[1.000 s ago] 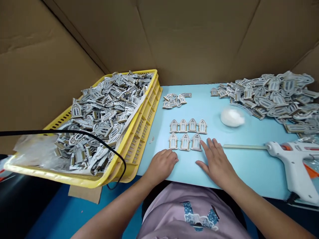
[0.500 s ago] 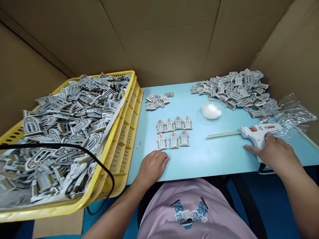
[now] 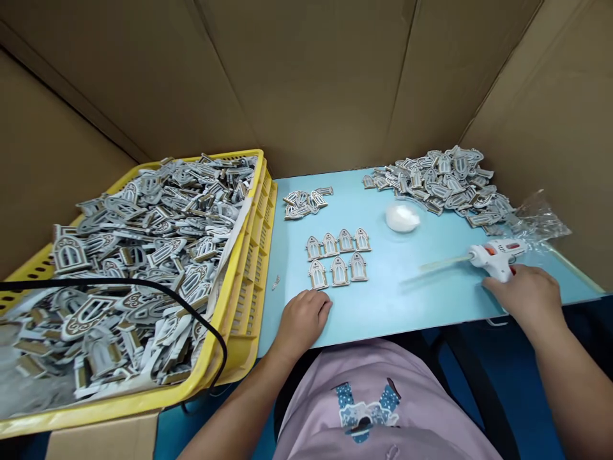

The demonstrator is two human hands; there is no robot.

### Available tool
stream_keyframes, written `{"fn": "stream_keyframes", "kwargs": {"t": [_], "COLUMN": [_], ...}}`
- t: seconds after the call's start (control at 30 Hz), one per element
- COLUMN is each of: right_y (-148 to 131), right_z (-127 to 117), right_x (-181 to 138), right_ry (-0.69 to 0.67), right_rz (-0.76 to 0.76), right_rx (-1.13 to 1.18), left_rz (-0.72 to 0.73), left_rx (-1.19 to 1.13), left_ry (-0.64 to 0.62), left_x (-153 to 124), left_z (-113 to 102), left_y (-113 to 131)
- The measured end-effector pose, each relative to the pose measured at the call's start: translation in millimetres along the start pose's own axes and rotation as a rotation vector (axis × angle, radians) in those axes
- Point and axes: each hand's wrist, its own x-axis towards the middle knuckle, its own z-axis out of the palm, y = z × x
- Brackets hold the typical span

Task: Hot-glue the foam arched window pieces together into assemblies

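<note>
My right hand (image 3: 529,291) is wrapped round the handle of a white glue gun (image 3: 498,255) at the table's right side. A long pale glue stick (image 3: 445,263) juts leftward from the gun and looks blurred. At the near table edge my left hand (image 3: 304,318) lies palm down with its fingers curled together; nothing shows in them. Just beyond it, several small arched window pieces (image 3: 340,271), white with brown edges, lie in two rows. A small heap of similar pieces (image 3: 304,203) sits farther back.
On the left stands a yellow basket (image 3: 251,255) heaped with pieces, a black cable (image 3: 158,289) crossing it. A larger pile of pieces (image 3: 440,179) lies back right, near clear plastic film (image 3: 541,217). A white lump (image 3: 402,218) sits mid-table. Cardboard walls (image 3: 325,83) enclose the table.
My right hand has closed round the glue gun's handle, and the glue stick has begun to blur with motion. The view has shifted slightly. My left hand stays beside the rows.
</note>
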Motion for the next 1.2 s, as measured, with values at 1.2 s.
{"fn": "stream_keyframes", "kwargs": {"t": [1.2], "right_y": [10], "right_z": [-23], "right_x": [-92], "right_ry": [0.537], "right_rz": [-0.414], "right_rx": [0.852], "left_rz": [-0.348], "left_rx": [-1.168], "left_ry": [-0.344], "left_x": [246], "left_z": [22], "left_y": [203]}}
